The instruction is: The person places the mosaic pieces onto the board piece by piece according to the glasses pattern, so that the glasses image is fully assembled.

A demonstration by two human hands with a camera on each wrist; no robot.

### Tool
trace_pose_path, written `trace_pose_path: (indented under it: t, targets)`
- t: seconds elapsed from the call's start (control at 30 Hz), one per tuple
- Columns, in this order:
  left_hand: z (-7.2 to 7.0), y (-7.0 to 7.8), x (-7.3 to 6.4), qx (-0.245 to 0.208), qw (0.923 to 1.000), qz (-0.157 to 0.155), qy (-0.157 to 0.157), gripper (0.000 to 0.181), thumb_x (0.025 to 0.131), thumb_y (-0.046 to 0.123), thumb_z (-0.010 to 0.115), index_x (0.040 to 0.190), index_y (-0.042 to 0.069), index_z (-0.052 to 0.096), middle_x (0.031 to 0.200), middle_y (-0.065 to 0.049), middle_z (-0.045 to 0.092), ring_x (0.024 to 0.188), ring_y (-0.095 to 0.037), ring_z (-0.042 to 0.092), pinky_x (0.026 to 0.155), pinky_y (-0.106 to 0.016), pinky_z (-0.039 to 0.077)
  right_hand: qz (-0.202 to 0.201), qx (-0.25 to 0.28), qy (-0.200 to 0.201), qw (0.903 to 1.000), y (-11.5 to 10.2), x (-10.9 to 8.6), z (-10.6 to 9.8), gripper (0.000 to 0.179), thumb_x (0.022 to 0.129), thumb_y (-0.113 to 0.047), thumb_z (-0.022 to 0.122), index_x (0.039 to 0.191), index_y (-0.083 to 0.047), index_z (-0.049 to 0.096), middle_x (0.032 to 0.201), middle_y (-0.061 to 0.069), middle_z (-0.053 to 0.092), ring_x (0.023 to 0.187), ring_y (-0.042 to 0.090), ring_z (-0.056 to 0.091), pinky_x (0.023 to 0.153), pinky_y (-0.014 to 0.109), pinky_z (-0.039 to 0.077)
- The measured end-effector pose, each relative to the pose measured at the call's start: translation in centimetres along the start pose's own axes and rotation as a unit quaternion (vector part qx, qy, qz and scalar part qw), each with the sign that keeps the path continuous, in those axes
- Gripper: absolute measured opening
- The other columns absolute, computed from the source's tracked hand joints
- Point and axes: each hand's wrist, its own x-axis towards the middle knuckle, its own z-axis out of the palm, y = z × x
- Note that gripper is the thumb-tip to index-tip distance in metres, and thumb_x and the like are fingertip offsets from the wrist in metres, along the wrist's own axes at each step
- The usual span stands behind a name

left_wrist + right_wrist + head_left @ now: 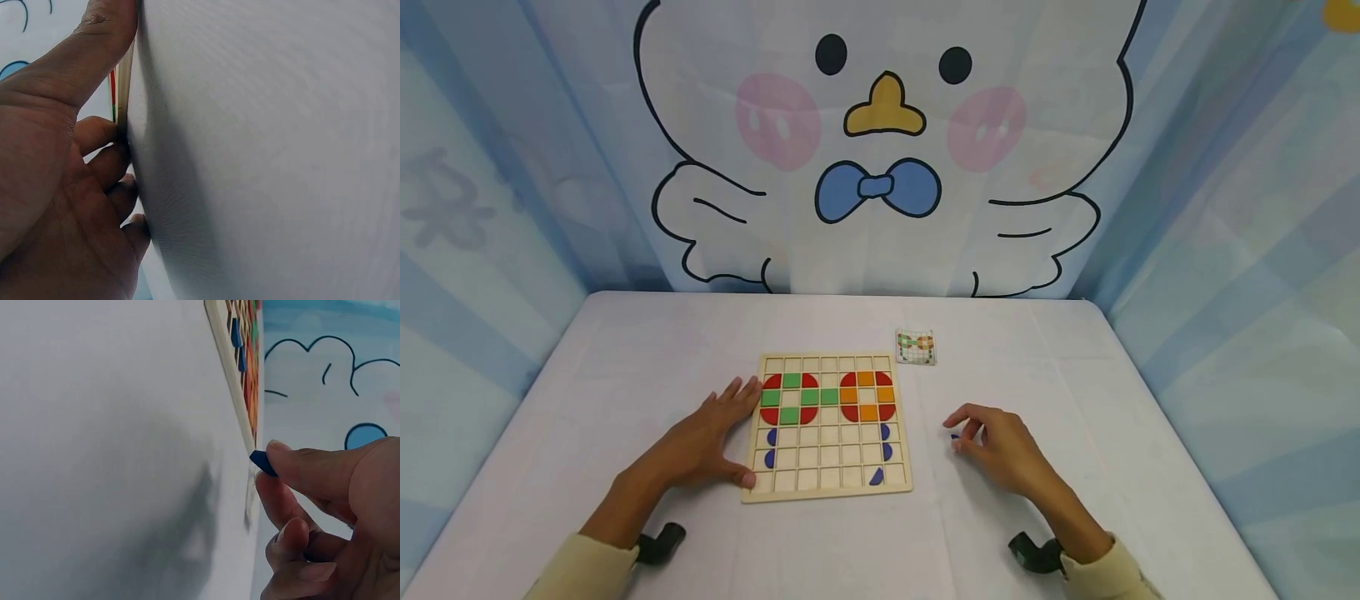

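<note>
A wooden grid board (827, 498) lies on the table with red, green and orange pieces in its upper rows. Several blue pieces (887, 451) sit lower down, along the left and right sides. My left hand (707, 437) rests against the board's left edge, fingers spread, the thumb at the lower left corner. Right of the board, my right hand (1000, 446) pinches a small blue piece (264, 463) between thumb and index finger, raised over the table. The other fingers of that hand are curled beneath.
A small pattern card (916, 347) lies beyond the board's upper right corner, showing a similar coloured design. The white table (647, 350) ends at a curtain (880, 250) with a cartoon figure. Black wrist cameras (1036, 553) are strapped to both wrists.
</note>
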Motion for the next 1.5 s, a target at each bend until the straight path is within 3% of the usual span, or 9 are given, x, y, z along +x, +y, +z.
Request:
trace_pose_path:
  t: [0.23, 0.47, 0.7, 0.9, 1.03, 1.2, 1.5]
  targets:
    - [0.0, 0.0, 0.0, -0.005, 1.0000, -0.001, -0.001, 0.137, 0.063, 0.056, 0.097, 0.169, 0.009, 0.024, 0.177, -0.017, 0.020, 0.166, -0.044, 0.011, 0.132, -0.067, 0.014, -0.018, 0.044, -0.023, 0.9986, -3.3, 0.4, 1.4, 0.019, 0.088, -0.014, 0.087, 0.090, -0.026, 0.073, 0.079, -0.013, 0.068, 0.069, 0.015, 0.052, 0.059, 0.024, 0.042]
    - [0.1, -0.5, 0.2, -0.008, 1.0000, 0.000, -0.002, 0.137, 0.063, 0.057, 0.097, 0.169, 0.008, 0.025, 0.178, -0.016, 0.019, 0.166, -0.044, 0.010, 0.132, -0.068, 0.013, -0.085, 0.074, -0.052, 0.9922, -5.5, 0.5, 3.0, 0.014, 0.090, -0.013, 0.085, 0.094, -0.025, 0.079, 0.085, -0.013, 0.073, 0.065, 0.013, 0.051, 0.055, 0.022, 0.041]
    - [0.2, -0.4, 0.3, 0.000, 1.0000, 0.000, -0.004, 0.138, 0.062, 0.058, 0.096, 0.169, 0.008, 0.024, 0.178, -0.016, 0.019, 0.166, -0.043, 0.010, 0.132, -0.067, 0.013, -0.102, 0.081, -0.060, 0.9897, -7.4, 0.4, 4.5, 0.017, 0.091, -0.013, 0.085, 0.090, -0.027, 0.075, 0.090, -0.012, 0.068, 0.080, 0.012, 0.057, 0.066, 0.021, 0.046]
    - [0.1, -0.4, 0.2, 0.001, 1.0000, 0.004, 0.000, 0.137, 0.063, 0.057, 0.096, 0.169, 0.008, 0.025, 0.178, -0.017, 0.020, 0.166, -0.044, 0.010, 0.132, -0.067, 0.013, -0.139, 0.090, -0.079, 0.9830, -8.6, 0.6, 5.5, 0.017, 0.091, -0.012, 0.084, 0.093, -0.022, 0.070, 0.082, -0.013, 0.069, 0.063, 0.007, 0.051, 0.055, 0.020, 0.042]
    - [0.1, -0.4, 0.1, 0.001, 1.0000, 0.004, -0.003, 0.137, 0.063, 0.058, 0.096, 0.169, 0.007, 0.025, 0.177, -0.017, 0.019, 0.166, -0.044, 0.010, 0.132, -0.068, 0.013, -0.158, 0.090, -0.090, 0.9792, -9.5, 0.7, 6.1, 0.017, 0.092, -0.013, 0.083, 0.103, -0.020, 0.073, 0.080, -0.013, 0.068, 0.060, 0.006, 0.048, 0.054, 0.019, 0.039]
    - [0.0, -0.4, 0.1, 0.001, 1.0000, 0.002, -0.004, 0.137, 0.063, 0.057, 0.096, 0.169, 0.008, 0.024, 0.177, -0.018, 0.019, 0.166, -0.045, 0.010, 0.132, -0.068, 0.013, -0.182, 0.085, -0.107, 0.9738, -10.9, 1.1, 6.9, 0.017, 0.093, -0.014, 0.082, 0.105, -0.022, 0.075, 0.079, -0.014, 0.069, 0.058, 0.005, 0.047, 0.053, 0.018, 0.036]
    - [0.0, -0.4, 0.2, 0.000, 1.0000, 0.001, -0.008, 0.134, 0.066, 0.058, 0.095, 0.169, 0.009, 0.025, 0.177, -0.018, 0.020, 0.165, -0.046, 0.011, 0.131, -0.069, 0.014, -0.198, 0.056, -0.124, 0.9706, -14.0, 1.9, 9.4, 0.016, 0.092, -0.018, 0.085, 0.101, -0.027, 0.076, 0.076, -0.017, 0.069, 0.069, -0.002, 0.055, 0.063, 0.016, 0.044]
